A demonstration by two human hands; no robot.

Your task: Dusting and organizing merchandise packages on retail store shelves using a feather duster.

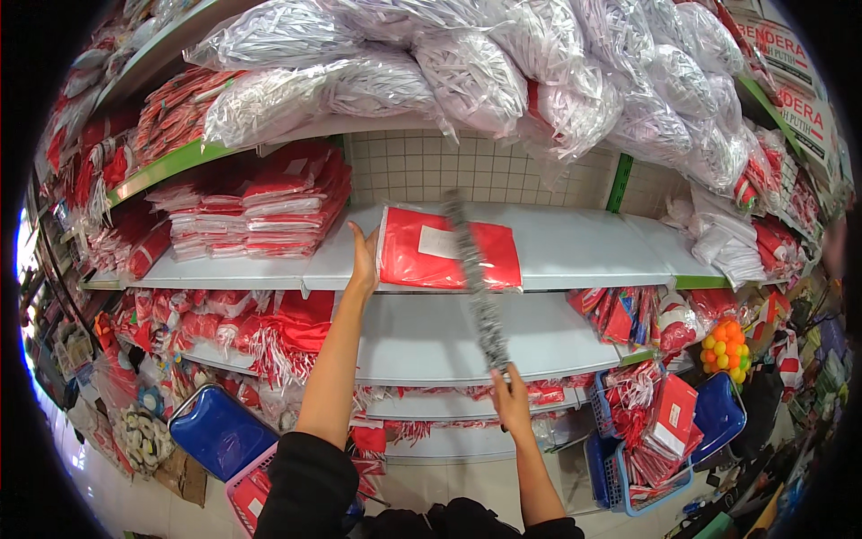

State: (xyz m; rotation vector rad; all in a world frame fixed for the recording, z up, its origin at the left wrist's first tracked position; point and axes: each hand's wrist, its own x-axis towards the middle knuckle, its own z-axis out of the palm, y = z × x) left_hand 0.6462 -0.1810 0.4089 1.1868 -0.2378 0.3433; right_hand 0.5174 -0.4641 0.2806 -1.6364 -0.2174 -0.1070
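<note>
My left hand (363, 260) reaches up to the grey shelf, fingers stretched and spread, right against the left edge of a flat red packet (404, 256). The packet is red cloth in clear plastic with a white label, and its lower edge meets the shelf's front lip. Whether any fingers pass behind the packet is hidden. Lower and to the right, my right hand (512, 404) is closed round the lower end of a long, fluffy grey duster (486, 323). The duster rises across the packet's front, its upper part smeared by motion.
Stacked red-and-white packets (292, 211) stand left on the same shelf (584, 251). Bulging clear bags of white strips (471, 76) overhang from above. Blue baskets (224, 431) are at lower left, and a light-blue basket (660, 503) of red packets at lower right.
</note>
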